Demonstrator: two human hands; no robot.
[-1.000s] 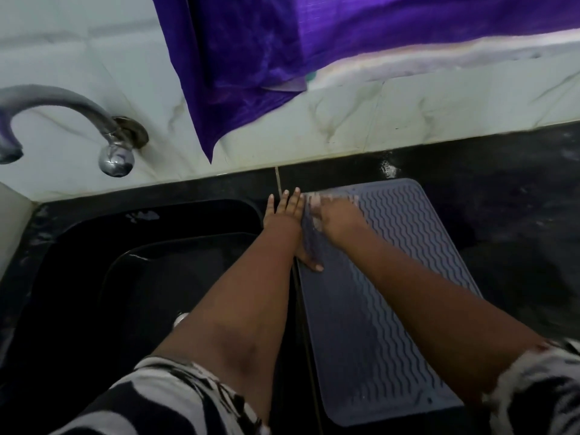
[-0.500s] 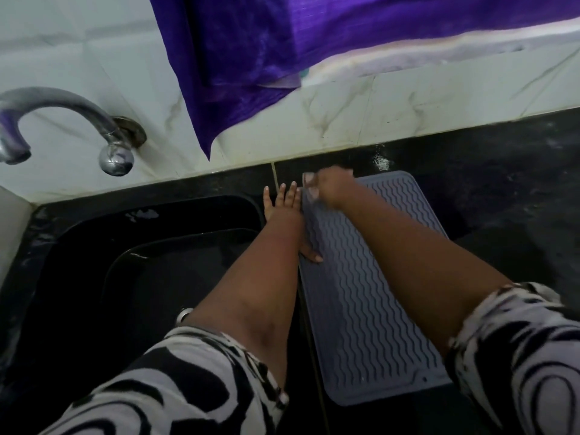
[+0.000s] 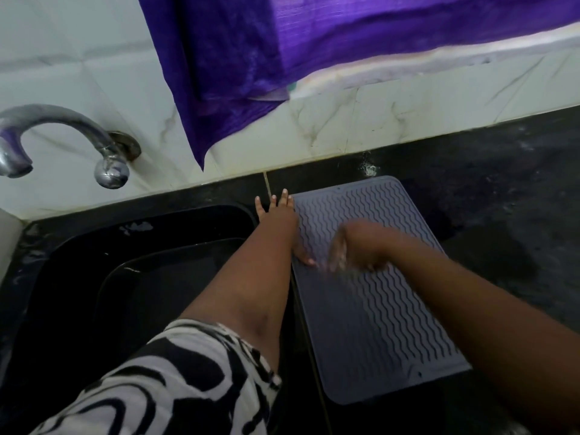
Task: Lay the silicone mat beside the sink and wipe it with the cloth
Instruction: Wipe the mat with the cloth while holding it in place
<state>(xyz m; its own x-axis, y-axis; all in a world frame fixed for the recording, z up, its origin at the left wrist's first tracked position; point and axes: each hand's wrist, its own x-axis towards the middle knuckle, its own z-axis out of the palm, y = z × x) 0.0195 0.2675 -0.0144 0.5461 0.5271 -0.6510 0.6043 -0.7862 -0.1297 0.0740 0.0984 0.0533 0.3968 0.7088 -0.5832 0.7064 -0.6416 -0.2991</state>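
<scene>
A grey silicone mat (image 3: pixel 386 324) with wavy ridges lies flat on the black counter, just right of the black sink (image 3: pixel 94 277). My left hand (image 3: pixel 279 221) rests flat on the mat's far left edge, fingers spread, thumb on the mat. My right hand (image 3: pixel 364 246) is on the mat's upper middle, blurred by motion, fingers curled down. A small pale cloth (image 3: pixel 337 257) shows under those fingers, mostly hidden by the hand.
A metal tap (image 3: pixel 62 127) curves out from the white tiled wall over the sink. A purple fabric (image 3: pixel 251 58) hangs down the wall behind the mat. Wet black counter (image 3: pixel 502 199) stretches to the right of the mat.
My right hand has slid from the mat's far left corner back toward me, to the mat's upper middle. My left hand has stayed in place on the mat's edge.
</scene>
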